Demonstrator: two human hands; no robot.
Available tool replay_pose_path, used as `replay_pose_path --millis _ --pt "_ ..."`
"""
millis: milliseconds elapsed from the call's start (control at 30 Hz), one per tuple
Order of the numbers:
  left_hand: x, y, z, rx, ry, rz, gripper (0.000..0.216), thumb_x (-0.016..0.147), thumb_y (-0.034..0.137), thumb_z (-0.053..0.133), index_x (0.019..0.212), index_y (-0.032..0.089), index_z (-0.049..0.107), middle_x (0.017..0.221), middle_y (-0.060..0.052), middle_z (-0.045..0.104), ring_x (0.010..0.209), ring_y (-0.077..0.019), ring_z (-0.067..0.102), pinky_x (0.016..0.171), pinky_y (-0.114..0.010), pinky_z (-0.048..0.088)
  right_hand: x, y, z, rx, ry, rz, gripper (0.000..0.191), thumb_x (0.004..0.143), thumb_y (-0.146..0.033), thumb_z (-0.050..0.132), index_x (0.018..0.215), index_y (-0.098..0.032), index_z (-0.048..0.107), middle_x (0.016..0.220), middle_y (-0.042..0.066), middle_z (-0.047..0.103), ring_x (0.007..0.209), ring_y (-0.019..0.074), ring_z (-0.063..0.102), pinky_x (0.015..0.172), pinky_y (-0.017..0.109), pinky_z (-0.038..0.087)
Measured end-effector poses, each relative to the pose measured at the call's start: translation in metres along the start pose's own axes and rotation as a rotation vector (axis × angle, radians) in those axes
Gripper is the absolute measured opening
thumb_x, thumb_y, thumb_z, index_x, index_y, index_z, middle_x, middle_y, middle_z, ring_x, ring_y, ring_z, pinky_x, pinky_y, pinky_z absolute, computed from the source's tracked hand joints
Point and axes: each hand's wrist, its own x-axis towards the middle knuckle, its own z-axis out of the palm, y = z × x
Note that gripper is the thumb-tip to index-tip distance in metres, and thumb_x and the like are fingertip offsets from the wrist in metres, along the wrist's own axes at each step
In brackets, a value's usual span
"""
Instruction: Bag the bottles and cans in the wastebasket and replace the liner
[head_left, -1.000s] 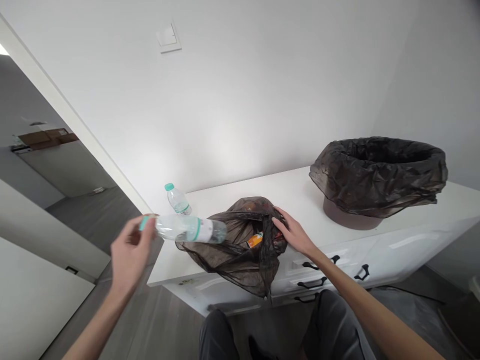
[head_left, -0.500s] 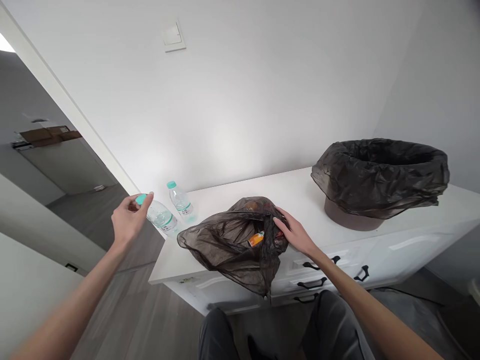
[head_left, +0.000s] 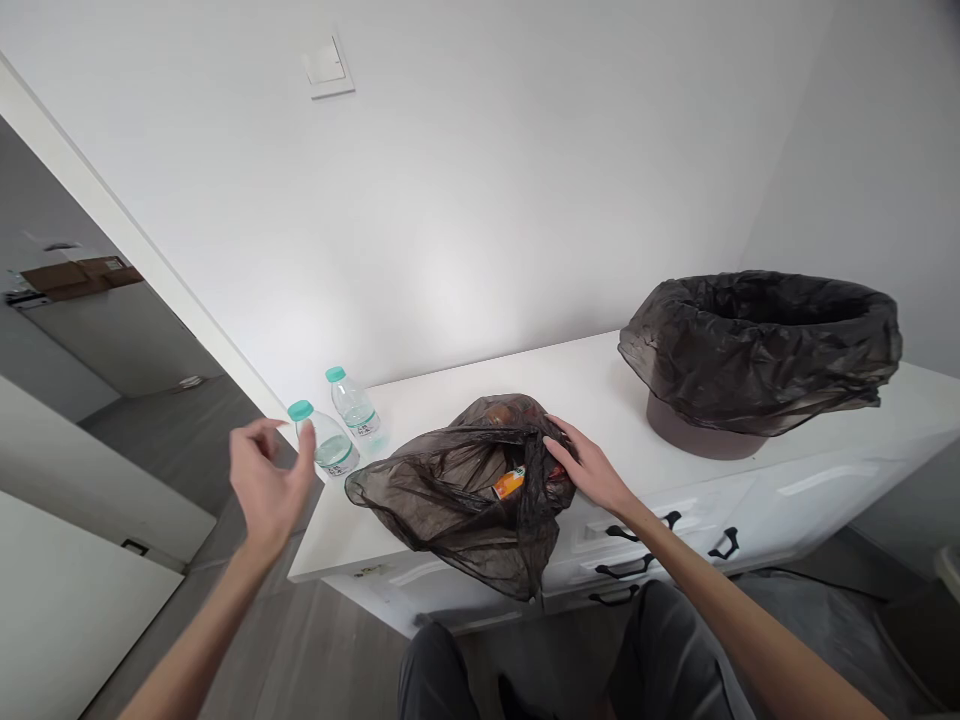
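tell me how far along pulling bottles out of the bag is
Done: two bottles stand upright on the counter, outside the bag. In hand: the right hand rests on the bag's open mouth; the left hand is open and empty beside the nearer bottle. Left: an orange packet and other bits lie in the bag. The lined bin stands apart at the right.

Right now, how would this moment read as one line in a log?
left hand: open, beside front bottle | right hand: resting on trash bag | lined bin: far right
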Motion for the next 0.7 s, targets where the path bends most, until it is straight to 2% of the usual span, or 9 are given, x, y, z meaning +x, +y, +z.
replay_pose_path --millis 33,67,133,200,300,367,467,567,700 --pt "-0.012 0.013 -0.001 -0.027 -0.010 0.056 0.034 0.088 0.058 0.058 0.090 0.024 0.056 0.068 0.003 0.044 0.065 -0.0174 0.047 0.065 -0.031 0.045 0.000 0.001 0.000 0.008 -0.002 -0.001 0.062 0.101 -0.063 0.052 0.154 -0.032 0.051 0.159 0.006 0.053 0.147 0.0299 0.049 0.126 0.052 0.035" --pt "-0.025 0.027 -0.001 -0.066 -0.115 0.115 0.034 0.090 0.058 0.055 0.085 0.025 0.056 0.066 0.002 0.046 0.062 -0.0174 0.047 0.062 -0.031 0.045 -0.001 0.002 -0.001 0.015 -0.005 -0.005 0.062 0.101 -0.063 0.052 0.154 -0.033 0.051 0.159 0.006 0.053 0.148 0.0299 0.048 0.126 0.052 0.035" --pt "-0.052 0.051 0.009 -0.159 -0.430 0.218 0.036 0.091 0.060 0.054 0.081 0.026 0.058 0.069 -0.001 0.056 0.062 -0.0182 0.053 0.062 -0.032 0.048 -0.001 0.004 -0.002 0.031 -0.019 -0.015 0.062 0.100 -0.063 0.053 0.155 -0.034 0.049 0.160 0.005 0.052 0.149 0.0296 0.047 0.128 0.053 0.033" --pt "-0.075 0.071 0.026 -0.239 -0.708 0.263 0.033 0.094 0.056 0.052 0.088 0.026 0.064 0.080 -0.004 0.066 0.070 -0.0202 0.061 0.069 -0.034 0.052 0.000 0.006 -0.005 0.058 -0.055 -0.012 0.065 0.100 -0.063 0.055 0.157 -0.035 0.046 0.162 0.004 0.049 0.151 0.0287 0.044 0.128 0.053 0.032" --pt "-0.100 0.090 0.060 -0.326 -0.940 0.223 0.033 0.099 0.050 0.047 0.105 0.024 0.065 0.097 -0.008 0.073 0.089 -0.0238 0.069 0.084 -0.038 0.054 0.000 0.005 -0.010 0.113 -0.118 0.001 0.070 0.098 -0.063 0.059 0.160 -0.036 0.043 0.165 0.003 0.045 0.154 0.0280 0.040 0.129 0.052 0.032" --pt "-0.110 0.099 0.079 -0.327 -1.017 0.172 0.038 0.100 0.052 0.046 0.115 0.022 0.063 0.105 -0.010 0.074 0.099 -0.0262 0.070 0.090 -0.040 0.054 0.001 0.003 -0.013 0.140 -0.152 0.016 0.073 0.097 -0.063 0.061 0.161 -0.036 0.041 0.168 0.003 0.041 0.156 0.0283 0.037 0.128 0.052 0.033" --pt "-0.121 0.110 0.098 -0.251 -1.090 0.172 0.043 0.101 0.055 0.046 0.121 0.021 0.064 0.116 -0.013 0.074 0.108 -0.0295 0.070 0.094 -0.042 0.052 0.002 0.000 -0.016 0.178 -0.162 0.036 0.072 0.096 -0.064 0.062 0.160 -0.037 0.042 0.169 0.002 0.039 0.156 0.0283 0.036 0.128 0.052 0.033" --pt "-0.129 0.117 0.106 -0.164 -1.114 0.170 0.048 0.101 0.057 0.044 0.124 0.021 0.065 0.119 -0.014 0.074 0.112 -0.0320 0.071 0.094 -0.043 0.051 0.004 -0.001 -0.018 0.213 -0.153 0.044 0.070 0.096 -0.064 0.063 0.158 -0.036 0.047 0.167 0.002 0.042 0.155 0.0281 0.039 0.128 0.051 0.033" --pt "-0.138 0.116 0.113 -0.117 -1.082 0.120 0.056 0.095 0.066 0.053 0.127 0.021 0.064 0.119 -0.014 0.076 0.111 -0.0346 0.072 0.090 -0.043 0.053 0.006 -0.001 -0.019 0.233 -0.156 0.048 0.065 0.096 -0.063 0.064 0.154 -0.036 0.052 0.164 0.002 0.048 0.153 0.0276 0.043 0.127 0.051 0.036"
